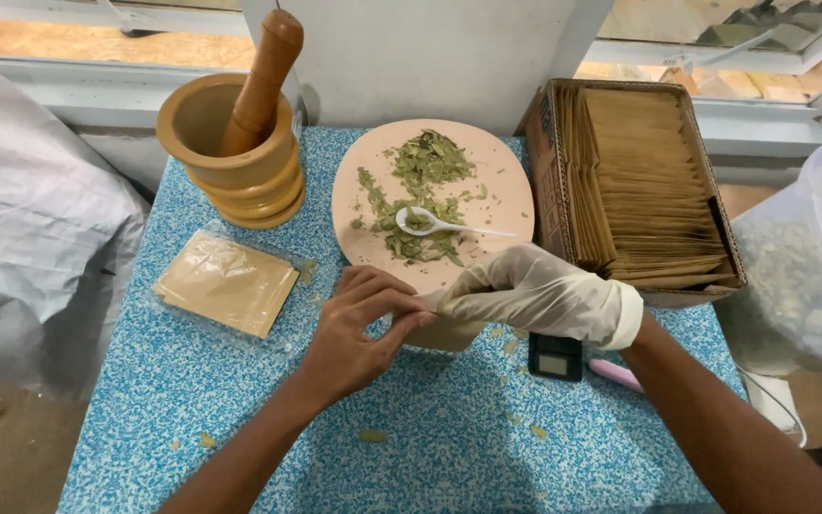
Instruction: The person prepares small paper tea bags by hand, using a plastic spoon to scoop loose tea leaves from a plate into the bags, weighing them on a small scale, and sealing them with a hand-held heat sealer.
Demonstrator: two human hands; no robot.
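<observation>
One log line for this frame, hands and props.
left hand: pinching sachet | right hand: gloved, holding sachet | plate: leaves, spoon

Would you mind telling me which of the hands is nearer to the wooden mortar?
Left. The left hand lies below and right of the wooden mortar; the gloved right hand is farther right, beside the box.

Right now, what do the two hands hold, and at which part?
Both the left hand and gloved right hand pinch a small tan paper sachet at its top edge.
</observation>
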